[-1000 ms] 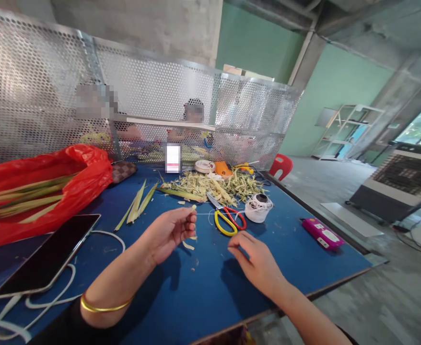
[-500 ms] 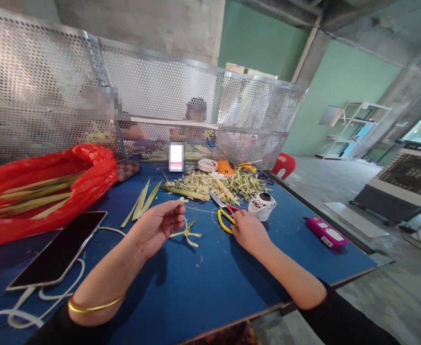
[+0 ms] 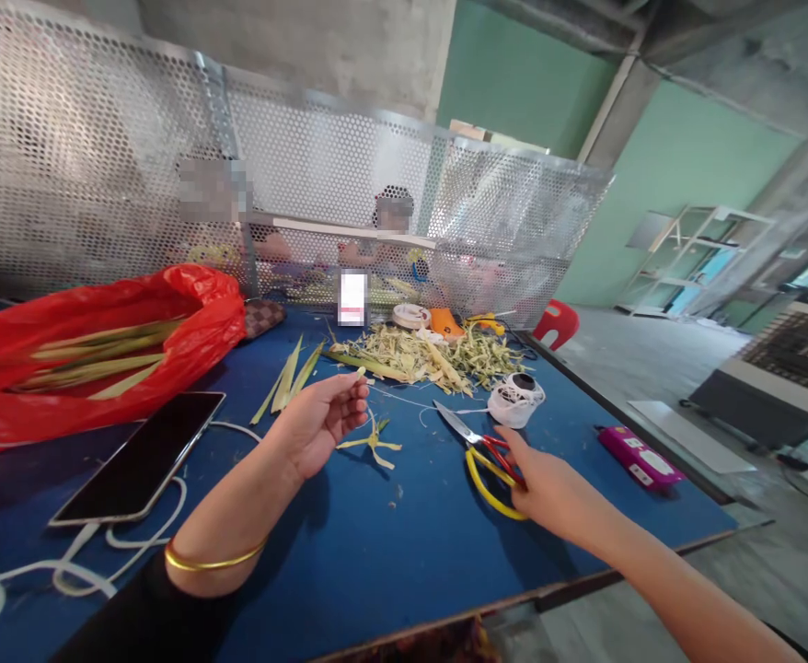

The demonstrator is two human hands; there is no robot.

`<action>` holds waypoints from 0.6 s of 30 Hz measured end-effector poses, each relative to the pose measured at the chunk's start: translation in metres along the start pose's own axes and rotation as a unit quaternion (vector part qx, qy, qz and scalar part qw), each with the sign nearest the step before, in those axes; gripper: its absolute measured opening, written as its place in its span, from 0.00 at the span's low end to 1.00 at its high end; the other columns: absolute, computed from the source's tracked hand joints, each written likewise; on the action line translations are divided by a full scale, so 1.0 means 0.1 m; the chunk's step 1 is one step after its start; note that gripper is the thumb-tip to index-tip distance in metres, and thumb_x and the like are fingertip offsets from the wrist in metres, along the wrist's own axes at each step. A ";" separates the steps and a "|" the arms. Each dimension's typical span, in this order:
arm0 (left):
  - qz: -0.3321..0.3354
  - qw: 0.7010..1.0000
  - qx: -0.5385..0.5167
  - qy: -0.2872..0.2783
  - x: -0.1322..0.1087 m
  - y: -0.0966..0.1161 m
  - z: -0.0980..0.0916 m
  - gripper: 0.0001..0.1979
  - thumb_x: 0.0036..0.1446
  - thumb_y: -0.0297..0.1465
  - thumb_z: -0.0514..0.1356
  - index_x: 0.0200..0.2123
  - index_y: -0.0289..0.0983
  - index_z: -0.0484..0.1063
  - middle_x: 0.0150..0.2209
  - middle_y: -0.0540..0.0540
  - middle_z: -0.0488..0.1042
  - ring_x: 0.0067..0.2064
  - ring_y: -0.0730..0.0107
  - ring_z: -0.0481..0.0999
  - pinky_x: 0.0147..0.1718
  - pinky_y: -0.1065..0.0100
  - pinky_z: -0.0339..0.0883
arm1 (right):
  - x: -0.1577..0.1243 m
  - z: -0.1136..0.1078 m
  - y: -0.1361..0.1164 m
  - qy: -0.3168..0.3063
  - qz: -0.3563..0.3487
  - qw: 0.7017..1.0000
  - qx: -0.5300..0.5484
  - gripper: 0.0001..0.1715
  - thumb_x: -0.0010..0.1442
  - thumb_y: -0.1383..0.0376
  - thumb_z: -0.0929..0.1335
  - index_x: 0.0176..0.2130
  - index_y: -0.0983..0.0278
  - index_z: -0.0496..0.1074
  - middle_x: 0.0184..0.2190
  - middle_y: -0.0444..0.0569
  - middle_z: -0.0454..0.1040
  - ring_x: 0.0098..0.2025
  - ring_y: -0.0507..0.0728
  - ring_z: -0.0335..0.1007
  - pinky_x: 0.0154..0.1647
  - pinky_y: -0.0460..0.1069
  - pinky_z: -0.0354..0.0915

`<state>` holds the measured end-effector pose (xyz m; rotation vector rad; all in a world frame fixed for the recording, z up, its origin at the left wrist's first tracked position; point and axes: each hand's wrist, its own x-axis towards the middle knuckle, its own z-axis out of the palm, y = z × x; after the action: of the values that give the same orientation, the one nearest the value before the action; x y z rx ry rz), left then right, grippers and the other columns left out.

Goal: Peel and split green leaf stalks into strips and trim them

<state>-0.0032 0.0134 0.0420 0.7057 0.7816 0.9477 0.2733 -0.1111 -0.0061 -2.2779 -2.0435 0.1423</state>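
My left hand [image 3: 321, 425] is closed, thumb and forefinger pinching a small pale piece of leaf [image 3: 361, 372]. A thin white thread [image 3: 404, 398] runs from near those fingertips toward a spool of white thread [image 3: 516, 401] at the right. Just beyond the curled fingers, a knotted bundle of leaf strips [image 3: 375, 444] spreads over the blue table; whether it joins the pinched piece I cannot tell. My right hand [image 3: 548, 488] grips scissors [image 3: 490, 490] by their red and yellow handles. The blades point away to the left, short of the thread spool.
A heap of shredded leaf [image 3: 432, 357] lies at the back of the table [image 3: 404, 562]. On the left are a red plastic bag [image 3: 217, 299] of long leaves and a phone [image 3: 142, 456] with a white cable. A purple device [image 3: 640, 457] sits right. People work behind a perforated screen [image 3: 307, 147].
My right hand has drawn the scissors back toward me and right, away from the thread. My left hand keeps its pinch. The whole view has shifted slightly.
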 end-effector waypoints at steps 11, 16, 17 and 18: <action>-0.012 1.000 0.007 -0.004 -0.09 -0.02 0.06 0.05 0.54 0.25 0.60 0.26 0.33 0.72 0.24 0.50 0.71 0.21 0.79 0.69 0.21 0.76 0.68 | -0.79 -0.12 0.23 -0.146 0.084 0.823 0.542 0.26 0.52 0.62 0.69 0.52 0.59 0.68 0.35 0.47 0.74 0.26 0.52 0.69 0.27 0.47 0.67; -0.008 1.000 0.020 -0.013 -0.06 -0.07 0.02 0.03 0.52 0.25 0.62 0.26 0.33 0.72 0.25 0.50 0.71 0.22 0.79 0.69 0.21 0.77 0.69 | -0.75 -0.03 0.05 -0.146 0.087 0.679 0.714 0.20 0.51 0.57 0.72 0.44 0.60 0.73 0.30 0.43 0.71 0.23 0.48 0.65 0.48 0.55 0.67; -0.008 1.000 0.021 -0.013 -0.05 -0.08 0.01 0.03 0.52 0.25 0.62 0.26 0.33 0.72 0.25 0.50 0.71 0.22 0.79 0.69 0.21 0.77 0.69 | -0.72 0.00 0.02 -0.147 0.093 0.648 0.742 0.22 0.52 0.54 0.72 0.46 0.60 0.73 0.30 0.43 0.72 0.23 0.48 0.66 0.52 0.57 0.65; -0.008 1.000 0.021 -0.014 -0.05 -0.08 0.01 0.03 0.52 0.25 0.61 0.27 0.33 0.72 0.25 0.50 0.71 0.22 0.80 0.69 0.21 0.77 0.69 | -0.70 0.02 0.00 -0.150 0.099 0.623 0.762 0.24 0.52 0.52 0.71 0.46 0.59 0.73 0.31 0.44 0.73 0.24 0.49 0.68 0.54 0.59 0.63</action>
<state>-0.0009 0.0055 0.0377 0.7458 0.7841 0.9072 0.2660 -0.1803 -0.0069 -1.1974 -0.7591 1.5872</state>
